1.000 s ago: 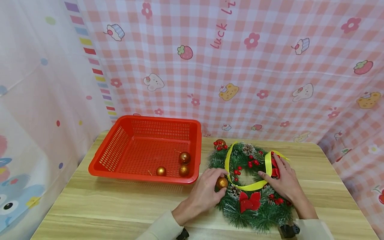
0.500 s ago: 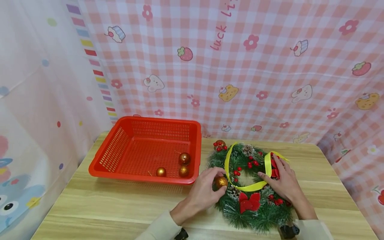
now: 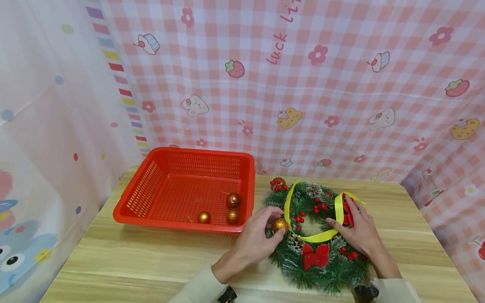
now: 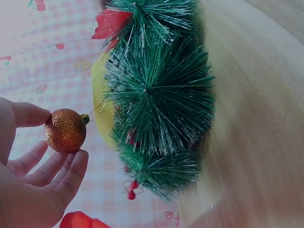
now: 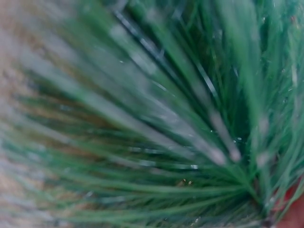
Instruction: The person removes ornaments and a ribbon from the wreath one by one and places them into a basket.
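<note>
In the head view, my left hand (image 3: 254, 236) pinches a glittery gold Christmas bauble (image 3: 280, 225) at the left side of a green wreath (image 3: 326, 275). The left wrist view shows that bauble (image 4: 66, 130) between thumb and fingertips, its cap and thin hanging loop pointing at the needles. My right hand (image 3: 361, 230) rests on the wreath's right side, fingers spread over a red bow (image 3: 347, 214) and beside a yellow ribbon (image 3: 314, 237). Blurred green needles (image 5: 142, 118) fill the right wrist view. Another red bow (image 3: 315, 256), pine cones and red berries decorate the wreath.
A red plastic basket (image 3: 182, 227) stands left of the wreath, with a shiny brown bauble (image 3: 233, 200) and two gold ones inside. One more bauble (image 3: 278, 182) sits at the wreath's upper left. A checked cloth (image 3: 242, 109) hangs behind the wooden table (image 3: 151, 265).
My left hand has shifted slightly, bringing the bauble a little farther up along the wreath's left edge. My right hand keeps its place on the wreath.
</note>
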Tool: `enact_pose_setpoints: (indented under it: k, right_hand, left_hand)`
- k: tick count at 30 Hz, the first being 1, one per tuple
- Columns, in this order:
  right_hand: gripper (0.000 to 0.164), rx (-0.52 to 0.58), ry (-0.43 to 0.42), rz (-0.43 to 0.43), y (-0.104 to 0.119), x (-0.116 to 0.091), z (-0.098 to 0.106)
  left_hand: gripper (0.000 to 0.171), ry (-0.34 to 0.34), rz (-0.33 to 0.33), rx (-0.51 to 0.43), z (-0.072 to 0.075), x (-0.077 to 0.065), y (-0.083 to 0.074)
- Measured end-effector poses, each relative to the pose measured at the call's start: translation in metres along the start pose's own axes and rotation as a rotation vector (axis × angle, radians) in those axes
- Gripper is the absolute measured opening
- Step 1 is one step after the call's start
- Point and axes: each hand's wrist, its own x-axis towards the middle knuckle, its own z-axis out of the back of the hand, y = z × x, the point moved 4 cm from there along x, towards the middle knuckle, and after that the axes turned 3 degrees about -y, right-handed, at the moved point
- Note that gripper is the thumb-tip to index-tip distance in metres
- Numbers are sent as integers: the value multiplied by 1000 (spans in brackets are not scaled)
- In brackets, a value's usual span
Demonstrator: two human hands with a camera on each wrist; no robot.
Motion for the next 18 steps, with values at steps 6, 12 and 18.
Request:
enact_pose_setpoints:
  k: [6, 12, 18]
  right_hand:
    - [103, -1, 3, -2, 0, 0, -1]
    - [103, -3, 10, -9, 1, 0, -1]
    - [103, -4, 22, -12, 0, 0, 0]
  left_hand:
    - [36, 1, 27, -15, 4, 1, -1]
    - [36, -21, 19, -41, 11, 3, -2]
    - [36, -33, 36, -28, 23, 7, -2]
